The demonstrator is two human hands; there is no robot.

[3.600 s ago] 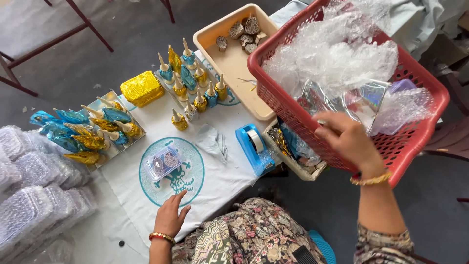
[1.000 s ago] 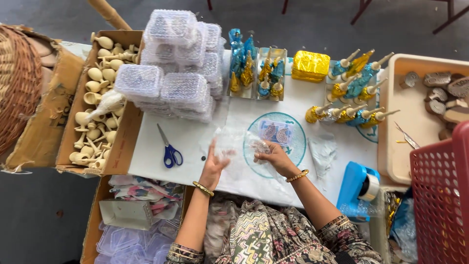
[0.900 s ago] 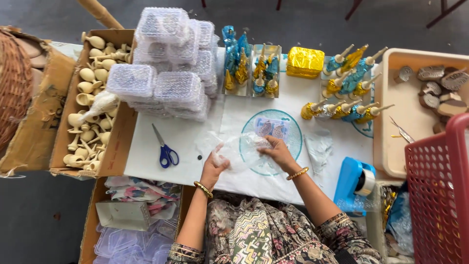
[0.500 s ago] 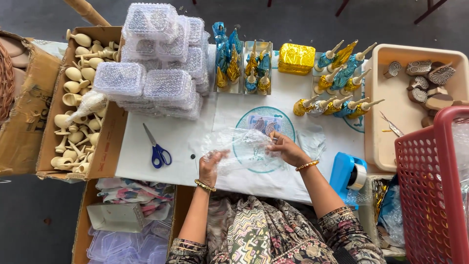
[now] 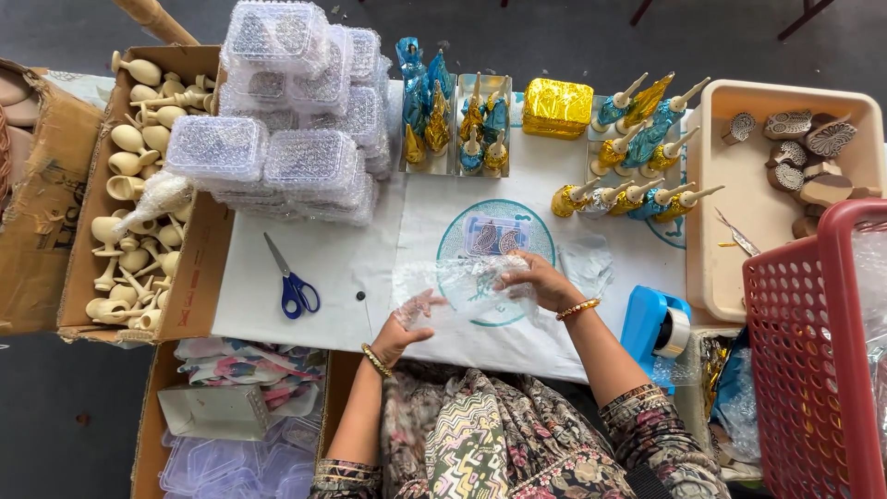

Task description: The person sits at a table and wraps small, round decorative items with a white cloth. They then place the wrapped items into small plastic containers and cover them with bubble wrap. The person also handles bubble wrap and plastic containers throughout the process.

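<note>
Two hands (image 5: pixel 411 319) (image 5: pixel 540 280) grip bubble wrap (image 5: pixel 462 282) between them.

Clear bubble wrap (image 5: pixel 457 282), glossy gold foil box (image 5: pixel 557 108), matt white cloth (image 5: pixel 351 268)

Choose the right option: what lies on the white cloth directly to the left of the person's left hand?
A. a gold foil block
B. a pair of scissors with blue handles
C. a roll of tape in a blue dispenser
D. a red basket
B: the scissors with blue handles lie on the white cloth to the left of the left hand, which holds a sheet of bubble wrap together with the right hand.
</note>
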